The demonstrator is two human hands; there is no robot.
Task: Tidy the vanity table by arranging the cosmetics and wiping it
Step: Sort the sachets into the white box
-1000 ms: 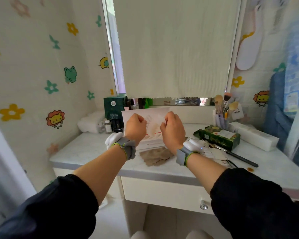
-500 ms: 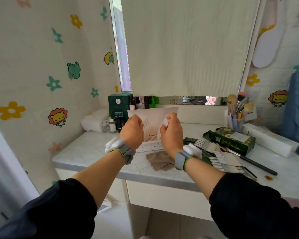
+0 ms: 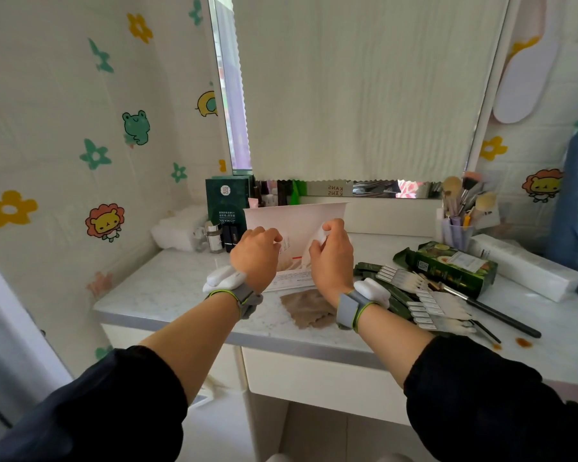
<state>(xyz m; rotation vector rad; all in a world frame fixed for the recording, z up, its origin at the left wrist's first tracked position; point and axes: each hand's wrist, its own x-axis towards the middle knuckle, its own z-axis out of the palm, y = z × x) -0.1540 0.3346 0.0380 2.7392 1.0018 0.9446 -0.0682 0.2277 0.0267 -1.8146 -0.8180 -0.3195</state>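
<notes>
Both hands hold a white paper packet [image 3: 297, 221] upright over the marble vanity table [image 3: 167, 288]. My left hand [image 3: 256, 256] pinches its left side. On the packet's right side, my right hand [image 3: 331, 258] pinches something white at its top edge. Below the hands a brown cloth [image 3: 306, 311] lies flat near the front edge. To the right lie white sachets [image 3: 437, 305], dark green sachets [image 3: 367, 270], a green box [image 3: 447, 263] and a long black brush [image 3: 494, 311]. A dark green box [image 3: 226, 203], lipsticks and small bottles [image 3: 214, 240] stand at the back left.
A cup of makeup brushes [image 3: 457, 211] stands at the back right beside a long white box [image 3: 528, 266]. A white towel [image 3: 177, 230] lies at the back left. Brown stains [image 3: 523, 342] mark the table's front right. A covered mirror [image 3: 364, 91] rises behind.
The view has shifted left and closer. My right fingers have moved up to the packet's top edge, where something white now shows between them.
</notes>
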